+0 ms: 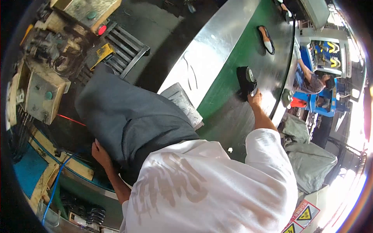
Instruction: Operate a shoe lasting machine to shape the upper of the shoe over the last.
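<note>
On the green and grey conveyor belt (221,101), a black shoe (244,77) with a pale lining lies to the front right of me. My right hand (255,99), arm stretched out, grips its near end. Low on the left side, my left hand (101,154) hangs beside my dark trousers (132,112). Its fingers show too poorly to tell their shape, and I see nothing held there. Farther along the belt rests a dark shoe with a white toe and brown inside (266,40). Another shoe (286,12) is at the far end.
A metal ledge (211,42) borders the belt, with a grey padded piece (182,103) near my waist. Left stand machine boxes with green buttons (44,89) and a slatted black rack (126,46). Across the belt are another person (311,79), a blue frame (330,101) and grey-green cloth (309,163).
</note>
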{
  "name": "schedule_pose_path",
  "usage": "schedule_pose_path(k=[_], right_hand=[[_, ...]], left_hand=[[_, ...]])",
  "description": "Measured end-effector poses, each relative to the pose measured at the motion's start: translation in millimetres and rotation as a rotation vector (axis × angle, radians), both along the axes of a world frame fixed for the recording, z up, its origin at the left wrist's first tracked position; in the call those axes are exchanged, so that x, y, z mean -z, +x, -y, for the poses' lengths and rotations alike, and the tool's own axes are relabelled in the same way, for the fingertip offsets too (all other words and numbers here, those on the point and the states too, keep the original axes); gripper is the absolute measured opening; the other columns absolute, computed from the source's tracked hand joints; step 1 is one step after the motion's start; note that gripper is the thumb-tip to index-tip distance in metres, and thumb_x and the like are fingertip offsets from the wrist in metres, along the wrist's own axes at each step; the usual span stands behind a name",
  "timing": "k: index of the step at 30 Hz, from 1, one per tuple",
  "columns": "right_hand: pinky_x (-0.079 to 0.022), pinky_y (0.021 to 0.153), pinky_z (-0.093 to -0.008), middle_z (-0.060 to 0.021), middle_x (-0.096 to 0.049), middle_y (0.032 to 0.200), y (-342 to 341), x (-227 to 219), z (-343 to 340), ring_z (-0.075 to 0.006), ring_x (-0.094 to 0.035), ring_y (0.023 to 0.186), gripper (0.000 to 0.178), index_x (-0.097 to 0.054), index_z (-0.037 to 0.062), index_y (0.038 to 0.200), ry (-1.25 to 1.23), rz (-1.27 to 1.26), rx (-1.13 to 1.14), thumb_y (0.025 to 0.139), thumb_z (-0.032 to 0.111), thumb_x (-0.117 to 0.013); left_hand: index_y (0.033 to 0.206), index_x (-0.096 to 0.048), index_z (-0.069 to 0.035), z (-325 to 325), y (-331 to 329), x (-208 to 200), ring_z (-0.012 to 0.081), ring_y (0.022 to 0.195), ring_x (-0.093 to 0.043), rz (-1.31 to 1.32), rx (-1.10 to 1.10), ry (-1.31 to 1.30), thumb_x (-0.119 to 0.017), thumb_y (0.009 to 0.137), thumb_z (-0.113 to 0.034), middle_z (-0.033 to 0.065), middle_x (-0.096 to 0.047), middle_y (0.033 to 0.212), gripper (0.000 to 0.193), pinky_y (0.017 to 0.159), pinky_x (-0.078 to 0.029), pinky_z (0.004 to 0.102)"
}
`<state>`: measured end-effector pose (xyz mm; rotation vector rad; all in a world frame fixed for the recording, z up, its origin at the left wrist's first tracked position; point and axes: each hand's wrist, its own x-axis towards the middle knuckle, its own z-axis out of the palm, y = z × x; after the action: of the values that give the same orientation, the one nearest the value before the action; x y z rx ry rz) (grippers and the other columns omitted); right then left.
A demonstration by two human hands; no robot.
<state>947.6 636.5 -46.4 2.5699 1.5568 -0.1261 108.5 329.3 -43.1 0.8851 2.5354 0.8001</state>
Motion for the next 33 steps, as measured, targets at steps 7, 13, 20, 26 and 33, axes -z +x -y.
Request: schedule_pose_path(k=[7,13,20,26,33], right_hand=[[-0.054,0.105,-0.0413,-0.0229,-0.074,0.129,44,36,-45,-0.031,-0.071,0.12,0.09,-0.058,-0.0036,0.144,0.166,-0.628,0.077,0.079,0.045,-0.097],[-0.054,0.099,-0.0439,-0.0196,-0.073,0.123,-5,21,-27,-0.0305,-0.07,0.113,0.083,-0.062,-0.0046,0.133,0.324,-0.68,0.275,0.083,0.055,-0.093],[-0.057,0.105,-0.0474,-0.0128,-0.074,0.133,-144,-1,1,-0.0328,-0.071,0.117,0.072,-0.063,0.0054,0.148,0.273,-1.858,0.664,0.102,0.06,-0.073],[-0.056,0.112,-0.0552,-0.0179,-0.07,0.144,-328,-49,-31,-0.0359,-0.071,0.127,0.071,-0.061,0.0078,0.151,-0.203,-2.425,0.597,0.107,0.063,-0.06],[-0.056,0.112,-0.0456,-0.0158,-0.071,0.142,-495,-91,-55,-0.029,-0.072,0.124,0.065,-0.065,0.0066,0.147,-0.849,-2.248,0.348,0.106,0.058,-0.066]], left_hand=[[0.085,-0.066,-0.002,-85,-13,-73,0.0146,0.066,-0.055,0.145,0.076,-0.034,-0.059,0.114,-0.032,0.0057,-0.058,0.07,0.042,0.066,-0.046,0.0336],[0.087,-0.067,0.0,-199,49,-88,0.012,0.069,-0.059,0.333,0.197,0.167,-0.062,0.113,-0.03,0.0039,-0.064,0.072,0.04,0.07,-0.05,0.031],[0.142,-0.066,-0.001,-296,167,-97,0.0177,0.103,-0.075,0.728,0.719,0.367,-0.066,0.11,-0.014,0.0118,-0.077,0.117,0.035,0.092,-0.059,0.032],[0.165,-0.046,-0.01,-340,172,-152,0.0257,0.135,-0.065,0.737,0.801,0.446,-0.071,0.107,-0.018,0.0159,-0.059,0.157,0.064,0.11,-0.055,0.0399],[0.127,-0.077,0.0,-327,97,-160,0.0256,0.121,-0.072,0.287,0.654,0.736,-0.065,0.106,-0.011,0.0158,-0.078,0.125,0.027,0.107,-0.053,0.0361]])
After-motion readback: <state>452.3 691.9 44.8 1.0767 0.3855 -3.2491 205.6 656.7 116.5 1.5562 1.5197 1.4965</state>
